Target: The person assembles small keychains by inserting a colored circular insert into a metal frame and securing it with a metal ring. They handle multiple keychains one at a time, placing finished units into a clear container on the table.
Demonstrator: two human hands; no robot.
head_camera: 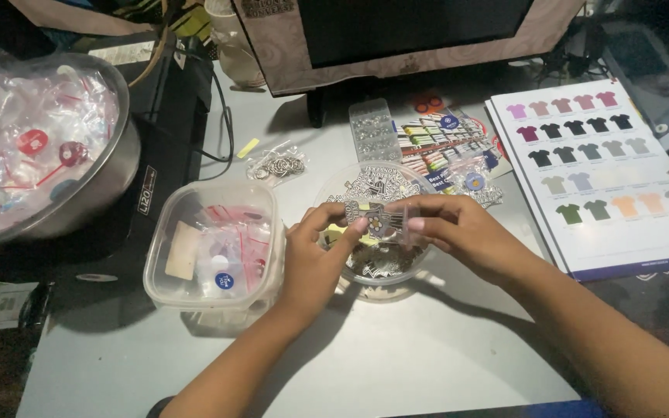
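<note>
Both forearms reach up from the near edge of the grey table (pixel 396 364) and meet over its middle. Far left sits a steel bowl (pixel 114 166) heaped with small bagged pieces, with a black box (pixel 168 116) beside it. Next comes a clear plastic tub (pixel 214 298) holding small red-edged bags and a card. The left hand (pixel 311 259) has its fingers curled, thumb and forefinger pinching the left edge of a small clear packet (pixel 377 220) that shows a printed piece with a flower. The right hand (pixel 462 232) pinches the packet's right edge in the same way, so the packet hangs between both hands just above a round clear container (pixel 385 279) full of dark printed pieces. Behind lie a bag of metal rings (pixel 276 164) and a clear compartment box (pixel 373 131). Right of the hands lies a chart of coloured shirts (pixel 598 162).
</note>
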